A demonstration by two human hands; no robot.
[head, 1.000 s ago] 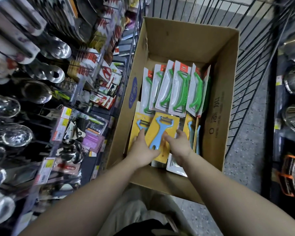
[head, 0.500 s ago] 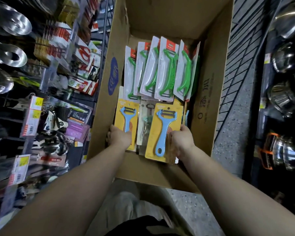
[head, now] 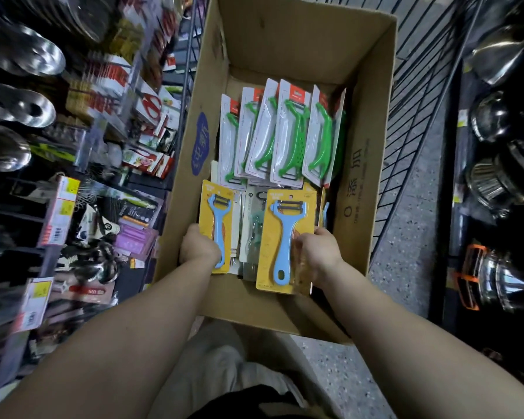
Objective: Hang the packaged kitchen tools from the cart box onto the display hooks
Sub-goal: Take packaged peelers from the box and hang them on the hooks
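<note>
Down at the near end of the cardboard box (head: pixel 372 164), things have split up since a second ago — both hands were on one yellow pile, now each has its own. The left hand (head: pixel 198 247) grips a yellow-carded blue peeler (head: pixel 217 225) by its lower end, and the right hand (head: pixel 316 252) is clamped on another yellow-carded peeler (head: pixel 285 240), lifted clear of the pile. So the pick is done, I'd say — hanging comes next. Green peeler packs (head: pixel 280 134) sit fanned further back. Cards look flat, hang holes up top.
</note>
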